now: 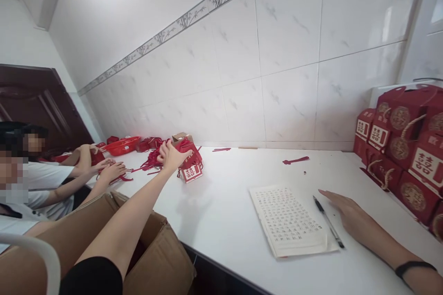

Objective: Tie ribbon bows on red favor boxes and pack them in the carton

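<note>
My left hand reaches out over the far left of the table, fingers curved and thumb spread apart. Its thumb overlaps a small red gift box with a white character panel; whether they touch I cannot tell. Red ribbons lie heaped beside and behind those fingers. On the right, my right hand rests flat on the white tabletop, fingers extended, holding nothing. Just left of it lies a black pen, partly across a sheet of handwritten paper.
Red gift boxes with rope handles are stacked at right. An open cardboard box stands below my left arm. Two people sit at left, a co-worker's hands on red ribbon. Behind are a red basin and loose ribbon.
</note>
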{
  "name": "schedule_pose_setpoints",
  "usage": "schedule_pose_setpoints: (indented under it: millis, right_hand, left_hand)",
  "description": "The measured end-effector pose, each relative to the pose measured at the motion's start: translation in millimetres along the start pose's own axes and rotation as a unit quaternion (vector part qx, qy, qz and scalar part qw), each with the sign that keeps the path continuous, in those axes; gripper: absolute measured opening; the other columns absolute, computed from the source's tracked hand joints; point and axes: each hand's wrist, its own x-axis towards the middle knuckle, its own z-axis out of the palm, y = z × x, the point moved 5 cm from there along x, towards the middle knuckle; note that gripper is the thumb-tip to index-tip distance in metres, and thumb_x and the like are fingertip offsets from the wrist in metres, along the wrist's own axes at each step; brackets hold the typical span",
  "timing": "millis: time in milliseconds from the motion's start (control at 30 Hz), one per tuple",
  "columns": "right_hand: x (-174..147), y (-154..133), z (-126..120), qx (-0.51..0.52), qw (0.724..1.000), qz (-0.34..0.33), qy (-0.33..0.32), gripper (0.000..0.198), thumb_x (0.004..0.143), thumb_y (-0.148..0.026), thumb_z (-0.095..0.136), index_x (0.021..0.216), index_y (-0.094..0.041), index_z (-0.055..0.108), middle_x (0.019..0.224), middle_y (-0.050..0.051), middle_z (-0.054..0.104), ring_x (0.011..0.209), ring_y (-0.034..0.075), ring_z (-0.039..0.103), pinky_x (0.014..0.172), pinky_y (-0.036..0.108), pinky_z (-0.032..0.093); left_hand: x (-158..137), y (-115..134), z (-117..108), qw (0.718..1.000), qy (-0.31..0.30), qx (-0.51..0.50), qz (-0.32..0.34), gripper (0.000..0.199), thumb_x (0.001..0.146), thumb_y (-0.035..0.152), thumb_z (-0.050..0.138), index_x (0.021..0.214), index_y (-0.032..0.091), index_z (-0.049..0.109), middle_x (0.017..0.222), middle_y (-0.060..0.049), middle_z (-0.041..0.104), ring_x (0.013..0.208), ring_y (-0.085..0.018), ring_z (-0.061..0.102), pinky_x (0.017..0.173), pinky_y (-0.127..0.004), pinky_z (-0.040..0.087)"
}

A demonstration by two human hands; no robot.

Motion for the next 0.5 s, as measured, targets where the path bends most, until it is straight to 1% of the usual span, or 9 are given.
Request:
schedule_pose_setpoints:
  millis: [67, 100, 167, 233, 300, 367, 433, 500]
  right_hand:
    - [1.3, -1.3, -4.3, 0.007, 0.999, 0.036, 0.004, 0.052, 0.073, -0.012, 0.029, 0.118, -0.011, 0.056, 0.112, 0.011, 0.061, 0.103, 0.023, 0.059, 0.091, 0.040, 0.050]
    - [2.0, -2.6, -7.4, 0.010, 0.998, 0.055, 0.003, 0.049, 0.075, -0.015, 0.029, 0.116, -0.011, 0.057, 0.109, 0.012, 0.062, 0.100, 0.024, 0.060, 0.089, 0.039, 0.052]
    - [2.9, -6.3, -14.3, 0.013, 0.996, 0.086, -0.004, 0.046, 0.078, -0.019, 0.030, 0.112, -0.011, 0.059, 0.103, 0.013, 0.065, 0.094, 0.025, 0.063, 0.085, 0.039, 0.054]
    - [3.0, -11.2, -19.9, 0.014, 0.995, 0.099, -0.011, 0.046, 0.079, -0.021, 0.030, 0.112, -0.010, 0.059, 0.102, 0.013, 0.065, 0.093, 0.026, 0.063, 0.083, 0.039, 0.054]
    - [2.2, -17.6, -22.6, 0.016, 0.996, 0.084, -0.017, 0.047, 0.079, -0.019, 0.029, 0.115, -0.010, 0.059, 0.106, 0.014, 0.063, 0.098, 0.026, 0.061, 0.087, 0.041, 0.052]
    - [0.6, -25.9, -21.7, 0.023, 0.999, 0.038, -0.028, 0.050, 0.077, -0.015, 0.030, 0.119, -0.013, 0.058, 0.118, 0.013, 0.058, 0.109, 0.025, 0.055, 0.094, 0.042, 0.046]
    - [-1.6, -34.9, -18.9, 0.031, 0.998, -0.016, -0.050, 0.054, 0.074, -0.010, 0.032, 0.121, -0.019, 0.058, 0.128, 0.009, 0.051, 0.115, 0.024, 0.050, 0.096, 0.042, 0.044]
    - [-3.0, -42.0, -17.9, 0.039, 0.996, -0.049, -0.066, 0.053, 0.074, -0.009, 0.033, 0.116, -0.024, 0.062, 0.126, 0.007, 0.052, 0.111, 0.023, 0.054, 0.092, 0.039, 0.047]
  left_hand:
    - [1.2, -20.6, 3.4, 0.995, -0.055, -0.022, -0.081, 0.094, 0.058, 0.048, 0.072, 0.133, 0.018, 0.024, 0.143, -0.020, 0.024, 0.133, -0.037, 0.018, 0.103, -0.059, 0.019]
    - [1.0, -27.3, 5.5, 0.990, -0.076, -0.036, -0.110, 0.095, 0.057, 0.046, 0.072, 0.134, 0.016, 0.023, 0.142, -0.022, 0.025, 0.132, -0.039, 0.020, 0.102, -0.060, 0.019]
    - [1.2, -34.8, 8.4, 0.984, -0.102, -0.061, -0.136, 0.095, 0.059, 0.043, 0.072, 0.134, 0.012, 0.022, 0.138, -0.025, 0.030, 0.130, -0.040, 0.026, 0.102, -0.057, 0.023]
    - [2.2, -38.4, 10.4, 0.980, -0.117, -0.085, -0.138, 0.095, 0.061, 0.040, 0.072, 0.134, 0.009, 0.020, 0.137, -0.027, 0.030, 0.129, -0.038, 0.029, 0.102, -0.050, 0.028]
    - [3.3, -41.1, 12.6, 0.975, -0.128, -0.114, -0.139, 0.097, 0.061, 0.038, 0.073, 0.135, 0.009, 0.017, 0.140, -0.027, 0.025, 0.130, -0.036, 0.029, 0.103, -0.044, 0.031]
    - [4.2, -42.5, 15.5, 0.969, -0.139, -0.149, -0.139, 0.099, 0.060, 0.036, 0.074, 0.136, 0.010, 0.014, 0.141, -0.026, 0.026, 0.130, -0.034, 0.031, 0.102, -0.041, 0.033]
    - [5.0, -42.1, 17.8, 0.960, -0.150, -0.192, -0.137, 0.096, 0.062, 0.034, 0.074, 0.135, 0.012, 0.015, 0.137, -0.023, 0.033, 0.126, -0.031, 0.038, 0.100, -0.039, 0.037]
    - [5.3, -41.0, 17.5, 0.947, -0.162, -0.238, -0.141, 0.090, 0.065, 0.035, 0.072, 0.133, 0.014, 0.018, 0.131, -0.020, 0.042, 0.120, -0.029, 0.046, 0.096, -0.038, 0.042]
